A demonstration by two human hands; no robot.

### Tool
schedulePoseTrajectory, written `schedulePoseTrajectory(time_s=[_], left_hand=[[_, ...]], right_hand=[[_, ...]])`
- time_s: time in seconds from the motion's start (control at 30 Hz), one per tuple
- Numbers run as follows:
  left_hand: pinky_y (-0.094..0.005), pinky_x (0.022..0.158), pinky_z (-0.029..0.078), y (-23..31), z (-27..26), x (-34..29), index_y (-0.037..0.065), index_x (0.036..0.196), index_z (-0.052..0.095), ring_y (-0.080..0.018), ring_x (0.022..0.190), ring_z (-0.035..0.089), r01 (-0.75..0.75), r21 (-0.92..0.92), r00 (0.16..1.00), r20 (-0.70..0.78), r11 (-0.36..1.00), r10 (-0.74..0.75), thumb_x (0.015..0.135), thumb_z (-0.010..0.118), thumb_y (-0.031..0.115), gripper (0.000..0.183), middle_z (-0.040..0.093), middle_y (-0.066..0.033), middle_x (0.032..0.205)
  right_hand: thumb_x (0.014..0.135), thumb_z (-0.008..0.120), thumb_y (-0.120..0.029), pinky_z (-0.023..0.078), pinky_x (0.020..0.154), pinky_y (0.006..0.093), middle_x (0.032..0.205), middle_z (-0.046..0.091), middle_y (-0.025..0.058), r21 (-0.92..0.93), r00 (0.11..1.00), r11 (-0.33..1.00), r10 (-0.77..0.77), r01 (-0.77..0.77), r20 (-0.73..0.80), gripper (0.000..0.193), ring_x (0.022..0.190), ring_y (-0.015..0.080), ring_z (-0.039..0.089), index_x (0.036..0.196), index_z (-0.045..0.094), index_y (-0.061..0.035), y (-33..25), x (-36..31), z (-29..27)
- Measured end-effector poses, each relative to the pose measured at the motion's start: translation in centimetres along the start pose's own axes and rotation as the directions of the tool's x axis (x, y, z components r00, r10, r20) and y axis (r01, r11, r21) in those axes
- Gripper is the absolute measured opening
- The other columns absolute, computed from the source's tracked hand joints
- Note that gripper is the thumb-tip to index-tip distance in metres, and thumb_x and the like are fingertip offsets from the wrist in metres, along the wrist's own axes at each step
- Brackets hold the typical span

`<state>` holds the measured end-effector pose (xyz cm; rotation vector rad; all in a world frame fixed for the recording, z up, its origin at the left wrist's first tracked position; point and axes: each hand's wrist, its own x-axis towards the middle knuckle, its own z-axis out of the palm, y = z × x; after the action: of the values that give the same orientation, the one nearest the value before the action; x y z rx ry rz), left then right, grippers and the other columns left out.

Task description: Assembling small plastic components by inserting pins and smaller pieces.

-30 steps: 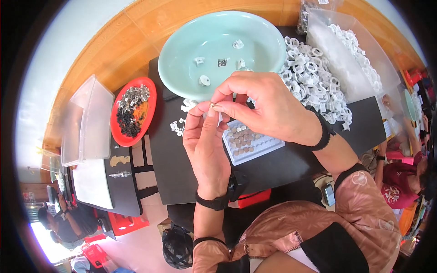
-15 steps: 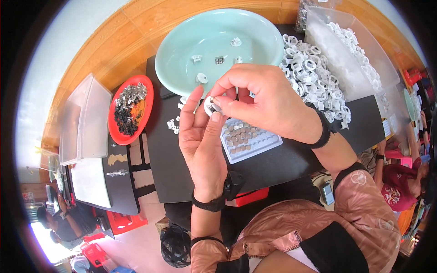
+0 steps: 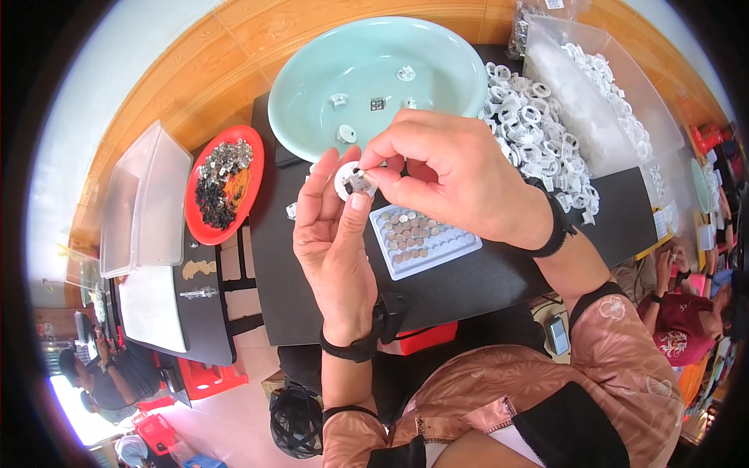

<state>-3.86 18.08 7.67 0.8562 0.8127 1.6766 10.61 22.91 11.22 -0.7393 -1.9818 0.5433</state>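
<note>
In front of the mint-green basin (image 3: 445,58), my left hand (image 3: 334,265) holds a small round white plastic part (image 3: 341,184) between thumb and fingers. The part's inner side shows, with a dark piece and a greyish piece set in it. My right hand (image 3: 464,175) reaches in from the right, thumb and forefinger pinched at the part's upper edge. A tiny dark bit shows at those fingertips, too small to name. Below the hands lies a pale blue blister tray (image 3: 445,251) with several coin-like metal discs in its hollows.
Several white parts (image 3: 346,133) lie inside the basin. White ring-shaped parts (image 3: 538,125) are heaped at the right, beside a clear bin (image 3: 581,117). At the left, a red plate (image 3: 253,168) carries black and metallic pieces, next to an empty clear box (image 3: 148,203). Other people sit at both sides.
My left hand has shifted slightly left, and the white part has turned so that more of its inner side shows. My right fingertips stay pinched at its edge.
</note>
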Motion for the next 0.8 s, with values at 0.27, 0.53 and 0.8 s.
schedulePoseTrajectory(time_s=[0.27, 0.53, 0.8], left_hand=[[-0.0309, 0.098, 0.045, 0.0, -0.7, -0.1, -0.003, 0.118, 0.056, -0.0172, 0.111, 0.057, -0.028, 0.028, 0.999, 0.023, 0.999, 0.027, 0.09, 0.059, 0.0, 0.028, 0.059, -0.0147, 0.123], [-0.0318, 0.098, 0.045, 0.0, -1.1, -0.3, -0.002, 0.119, 0.058, -0.0181, 0.112, 0.057, -0.023, -0.007, 0.999, 0.03, 1.0, 0.024, 0.09, 0.06, 0.001, 0.029, 0.059, -0.0167, 0.125], [-0.0295, 0.101, 0.044, -0.4, -1.0, -0.5, -0.004, 0.122, 0.053, -0.0171, 0.113, 0.056, -0.047, -0.016, 0.995, 0.091, 0.999, 0.048, 0.095, 0.056, 0.007, 0.03, 0.059, -0.0131, 0.12]], right_hand=[[0.079, 0.068, -0.015, 0.042, 0.066, 0.0323, 0.077, 0.054, 0.004, -0.335, 0.946, 0.89, -0.325, 0.308, 0.007, 0.009, 0.068, 0.0202, 0.055, 0.082, 0.062, -0.0085, 0.8, -0.1, 1.0], [0.076, 0.071, -0.007, 0.043, 0.07, 0.0297, 0.08, 0.058, -0.0001, -0.425, 0.94, 0.841, -0.331, 0.335, 0.084, 0.014, 0.071, 0.0161, 0.056, 0.087, 0.062, -0.0089, -0.1, -0.4, 0.7], [0.075, 0.068, -0.01, 0.044, 0.063, 0.035, 0.081, 0.062, 0.0067, -0.124, 0.992, 0.99, -0.074, 0.061, -0.1, 0.012, 0.069, 0.0265, 0.06, 0.085, 0.062, -0.0051, 0.0, -0.3, 0.8]])
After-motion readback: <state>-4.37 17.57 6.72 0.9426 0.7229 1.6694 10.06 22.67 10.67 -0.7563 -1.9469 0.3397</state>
